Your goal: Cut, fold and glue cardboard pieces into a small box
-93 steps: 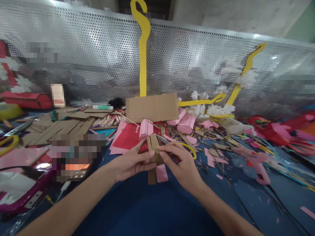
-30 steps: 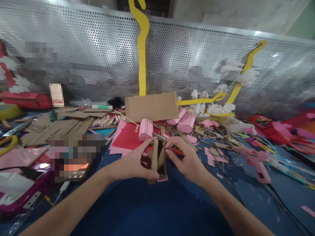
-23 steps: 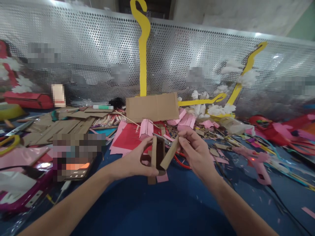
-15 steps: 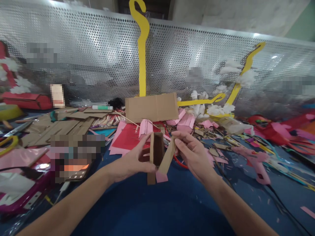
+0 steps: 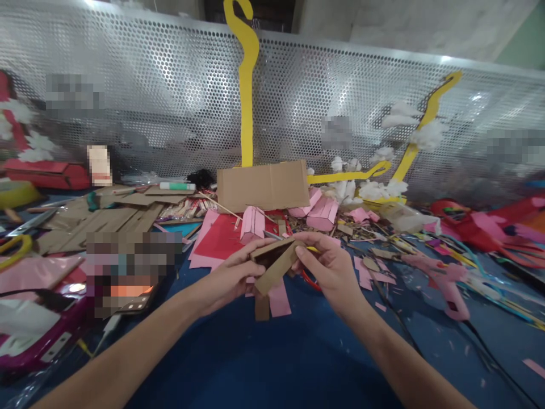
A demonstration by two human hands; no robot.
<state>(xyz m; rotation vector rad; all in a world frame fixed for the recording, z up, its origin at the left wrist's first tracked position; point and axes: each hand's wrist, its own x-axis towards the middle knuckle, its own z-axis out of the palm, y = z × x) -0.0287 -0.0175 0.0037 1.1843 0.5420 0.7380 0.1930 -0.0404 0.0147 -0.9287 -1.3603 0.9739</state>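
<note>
A small open cardboard box [image 5: 264,251] is held above the blue table, tilted, with its dark inside partly showing. My left hand [image 5: 227,278] is closed on the box's left end, thumb at its near side. A narrow cardboard strip [image 5: 277,269] slants across the box's front; my right hand [image 5: 326,262] pinches its upper right end between thumb and fingers. Whether the strip is joined to the box, I cannot tell. Below them lie a pink paper piece [image 5: 280,300] and a small brown cardboard piece [image 5: 261,308].
Behind the hands stand a cardboard panel [image 5: 264,186] and a tall yellow hook shape [image 5: 246,102]. A pink glue gun [image 5: 445,281] with its cable lies right. Flat cardboard pieces [image 5: 114,227] and a purple case [image 5: 46,335] are left. A perforated metal screen [image 5: 170,85] closes the back.
The box has turned from upright to tilted, its opening now partly covered by the strip. My right hand has brought the strip against the box's near side.
</note>
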